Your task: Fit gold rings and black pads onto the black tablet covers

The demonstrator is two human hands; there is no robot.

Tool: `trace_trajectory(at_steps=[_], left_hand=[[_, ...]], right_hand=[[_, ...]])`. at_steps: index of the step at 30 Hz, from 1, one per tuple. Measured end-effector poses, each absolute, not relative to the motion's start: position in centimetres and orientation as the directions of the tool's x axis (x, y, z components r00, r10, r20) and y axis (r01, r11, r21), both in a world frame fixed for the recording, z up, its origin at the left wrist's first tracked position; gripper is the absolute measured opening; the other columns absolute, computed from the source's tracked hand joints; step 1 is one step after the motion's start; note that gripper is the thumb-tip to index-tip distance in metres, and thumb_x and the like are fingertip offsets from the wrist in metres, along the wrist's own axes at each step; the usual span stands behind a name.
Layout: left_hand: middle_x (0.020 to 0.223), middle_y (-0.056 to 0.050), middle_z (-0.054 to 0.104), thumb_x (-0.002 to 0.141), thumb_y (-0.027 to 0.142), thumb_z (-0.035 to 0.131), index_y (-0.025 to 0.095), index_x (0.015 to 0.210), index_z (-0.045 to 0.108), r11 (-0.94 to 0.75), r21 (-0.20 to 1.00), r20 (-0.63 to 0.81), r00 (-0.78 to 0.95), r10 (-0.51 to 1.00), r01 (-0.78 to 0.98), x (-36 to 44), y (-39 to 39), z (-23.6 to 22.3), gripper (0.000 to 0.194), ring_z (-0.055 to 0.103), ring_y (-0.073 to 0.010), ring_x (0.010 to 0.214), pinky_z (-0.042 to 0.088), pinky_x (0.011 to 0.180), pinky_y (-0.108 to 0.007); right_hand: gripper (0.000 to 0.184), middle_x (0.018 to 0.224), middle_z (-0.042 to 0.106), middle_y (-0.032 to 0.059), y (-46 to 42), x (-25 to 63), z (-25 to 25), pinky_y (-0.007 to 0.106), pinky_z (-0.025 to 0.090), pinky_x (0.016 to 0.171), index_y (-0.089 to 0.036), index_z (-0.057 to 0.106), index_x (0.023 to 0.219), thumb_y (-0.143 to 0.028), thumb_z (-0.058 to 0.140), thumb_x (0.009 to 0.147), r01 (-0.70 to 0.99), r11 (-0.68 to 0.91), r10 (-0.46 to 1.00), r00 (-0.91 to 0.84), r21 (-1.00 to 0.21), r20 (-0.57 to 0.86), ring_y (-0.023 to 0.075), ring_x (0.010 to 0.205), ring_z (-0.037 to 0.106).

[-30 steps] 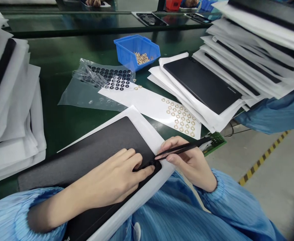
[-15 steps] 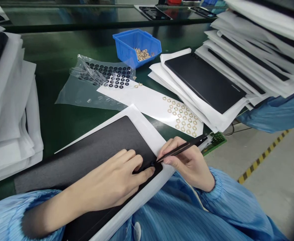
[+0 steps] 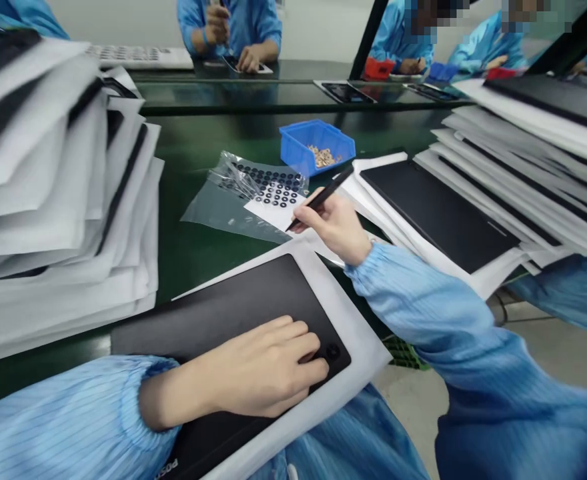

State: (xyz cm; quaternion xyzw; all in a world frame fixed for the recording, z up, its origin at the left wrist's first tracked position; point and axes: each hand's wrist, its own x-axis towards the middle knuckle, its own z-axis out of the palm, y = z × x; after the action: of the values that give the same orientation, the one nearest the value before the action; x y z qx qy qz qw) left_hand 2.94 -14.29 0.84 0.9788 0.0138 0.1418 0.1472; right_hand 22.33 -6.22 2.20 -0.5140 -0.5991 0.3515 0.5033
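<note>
My left hand [image 3: 268, 367] lies across the back of a black tablet cover [image 3: 233, 293], its fingers bent and resting on the surface near the right end. Beside those fingertips is a small round black ring [image 3: 332, 351] in the cover's corner. A sheet of white foam wrap [image 3: 358, 340] is under the cover. Closed around dark tweezers [image 3: 323, 197], my right hand [image 3: 336, 223] is over a white sheet [image 3: 266, 217]. The tweezer tips point down and left, near black ring stickers [image 3: 278, 193] on a clear plastic sheet [image 3: 223, 213].
A blue bin [image 3: 318, 143] holds small tan pieces. Tall stacks of foam-wrapped covers stand at left [image 3: 73, 200] and right [image 3: 533, 180]. Another black cover [image 3: 438, 213] lies on foam at right. Across the green bench, co-workers in blue sleeves [image 3: 228, 30] handle parts.
My right hand has lifted off the cover's corner and moved up and away with the tweezers. My left hand stays on the cover. The view has tilted up, showing co-workers.
</note>
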Motion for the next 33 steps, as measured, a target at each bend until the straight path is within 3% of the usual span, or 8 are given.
trace_trajectory(at_steps=[3,8,11,14,17,21,27,33], left_hand=[[0.078,-0.003,0.05,0.089,0.015,0.046,0.014,0.088,0.061,-0.964,0.268,0.261,0.963,0.07,-0.003,2.9,-14.3,0.7,0.015,0.038,-0.0169,0.067,0.032,0.061,-0.031],[0.079,-0.002,0.05,0.088,0.017,0.048,0.015,0.088,0.059,-0.971,0.24,0.25,0.966,0.06,-0.002,3.0,-14.4,0.7,0.011,0.039,-0.0161,0.067,0.034,0.061,-0.03],[0.08,-0.003,0.051,0.089,0.017,0.047,0.015,0.092,0.059,-0.974,0.223,0.254,0.962,0.099,0.041,2.9,-14.3,0.6,0.013,0.041,-0.017,0.07,0.036,0.064,-0.03],[0.092,-0.005,0.055,0.091,0.019,0.044,0.017,0.102,0.057,-0.932,0.217,0.253,0.905,0.342,0.291,2.5,-13.4,0.4,0.017,0.047,-0.0199,0.083,0.04,0.076,-0.032],[0.109,-0.012,0.052,0.093,0.028,0.046,0.015,0.117,0.05,-0.731,0.193,0.24,0.691,0.682,0.655,1.4,-11.7,0.3,0.027,0.046,-0.0273,0.099,0.042,0.087,-0.043],[0.102,-0.016,0.052,0.095,0.037,0.043,0.006,0.116,0.048,-0.555,0.148,0.214,0.521,0.826,0.819,0.2,-10.1,0.3,0.038,0.049,-0.0302,0.095,0.044,0.083,-0.048],[0.086,-0.01,0.055,0.096,0.043,0.04,0.013,0.087,0.053,-0.49,0.124,0.123,0.476,0.871,0.863,0.7,-10.0,0.7,0.034,0.053,-0.0247,0.083,0.047,0.079,-0.04],[0.093,-0.011,0.059,0.097,0.045,0.036,0.015,0.086,0.054,-0.488,0.142,0.097,0.479,0.872,0.861,0.7,-9.9,1.5,0.037,0.056,-0.0245,0.091,0.045,0.085,-0.036]], right_hand=[[0.019,0.067,0.066,0.0034,-2.4,21.1,1.0,0.03,0.058,0.061,-0.016,0.057,0.076,-0.032,0.065,0.082,0.3,0.232,0.968,0.019,-0.925,0.249,0.0178,0.062,0.068],[0.009,0.075,0.068,0.005,-2.0,19.9,0.4,0.03,0.055,0.067,-0.016,0.059,0.074,-0.021,0.063,0.08,0.558,0.35,0.924,-0.073,-0.753,0.375,0.0194,0.07,0.067],[0.006,0.082,0.068,0.0057,-2.7,19.9,1.3,0.029,0.053,0.075,-0.016,0.06,0.075,-0.018,0.065,0.078,0.573,0.397,0.905,-0.116,-0.717,0.409,0.0189,0.075,0.067],[0.008,0.089,0.069,0.0076,-3.1,20.6,2.8,0.028,0.051,0.077,-0.015,0.058,0.084,-0.022,0.058,0.085,0.67,0.355,0.92,-0.126,-0.652,0.372,0.0181,0.081,0.066],[0.012,0.081,0.068,0.0059,-3.6,22.2,4.2,0.026,0.047,0.071,-0.016,0.055,0.08,-0.02,0.049,0.09,0.792,0.287,0.954,-0.183,-0.538,0.239,0.0172,0.076,0.064],[0.021,0.067,0.064,0.0059,-5.7,24.0,4.7,0.027,0.038,0.061,-0.018,0.05,0.062,-0.014,0.057,0.08,0.849,0.273,0.962,-0.237,-0.453,0.137,0.0188,0.065,0.059],[0.04,0.058,0.056,0.0046,-10.4,24.5,3.0,0.03,0.028,0.055,-0.021,0.042,0.055,-0.045,0.052,0.085,0.929,0.163,0.975,-0.204,-0.334,-0.093,0.0184,0.057,0.05],[0.039,0.064,0.06,0.0032,-12.8,24.9,1.6,0.03,0.037,0.059,-0.022,0.047,0.065,-0.059,0.049,0.078,0.851,0.094,0.977,-0.179,-0.517,-0.116,0.0197,0.062,0.056]])
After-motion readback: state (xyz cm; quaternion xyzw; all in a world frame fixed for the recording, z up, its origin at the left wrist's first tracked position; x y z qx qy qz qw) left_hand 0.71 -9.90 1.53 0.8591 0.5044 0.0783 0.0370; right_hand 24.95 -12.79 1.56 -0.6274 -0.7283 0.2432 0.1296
